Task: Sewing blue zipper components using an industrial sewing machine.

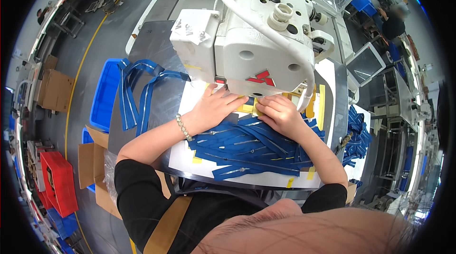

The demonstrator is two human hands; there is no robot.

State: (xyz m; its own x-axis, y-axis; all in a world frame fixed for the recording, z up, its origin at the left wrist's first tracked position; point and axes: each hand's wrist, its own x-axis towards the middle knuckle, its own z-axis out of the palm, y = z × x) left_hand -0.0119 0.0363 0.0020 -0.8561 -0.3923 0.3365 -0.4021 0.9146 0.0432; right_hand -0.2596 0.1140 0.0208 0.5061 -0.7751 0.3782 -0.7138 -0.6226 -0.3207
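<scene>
Under the head of a white industrial sewing machine (pixel 256 57), my two hands lie close together on the work plate. My left hand (pixel 213 107) lies flat with its fingers stretched and apart, their tips partly hidden under the machine head. My right hand (pixel 280 114) has its fingers bent and pressed together beside a yellow guide piece (pixel 246 108); what they pinch, if anything, is hidden. A heap of blue zippers (pixel 247 144) with pale teeth spreads just below both hands. To the left, more joined blue zippers (pixel 145 87) trail from the machine across the bed.
A blue bin (pixel 105 95) stands left of the table, above an open cardboard box (pixel 92 166). More blue zippers (pixel 356 135) hang at the right edge. A control screen (pixel 365 66) stands at the right. A red crate (pixel 59 182) sits on the left floor.
</scene>
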